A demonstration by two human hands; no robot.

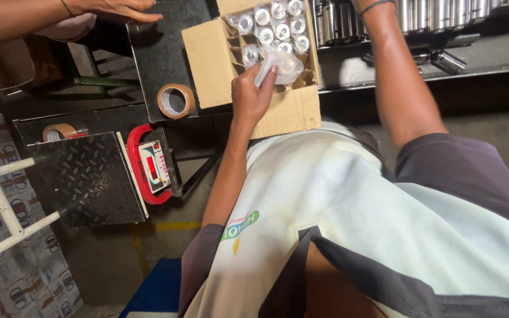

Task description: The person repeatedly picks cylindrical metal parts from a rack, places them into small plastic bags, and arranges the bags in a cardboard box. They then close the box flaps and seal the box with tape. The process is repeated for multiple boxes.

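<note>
My left hand [251,94] is shut on a clear plastic bag with a shiny metal part [284,62] in it, held over the near cells of an open cardboard box [290,112]. The box has card dividers, and several bagged metal parts [278,26] stand in its far cells. My right forearm [396,82] reaches up past the box's right side to the frame's top edge. Only its wrist with a dark band [377,6] shows, and the hand itself is out of view, by a row of metal cylinders [431,12].
Another person's hand [119,9] rests at the top left on a dark bench. A brown tape roll [176,101] lies left of the box, another tape roll [60,131] further left. A red-framed weighing scale [151,168] with chequer-plate platform [89,176] stands below. White rack bars [1,206] and printed cartons [25,277] sit at left.
</note>
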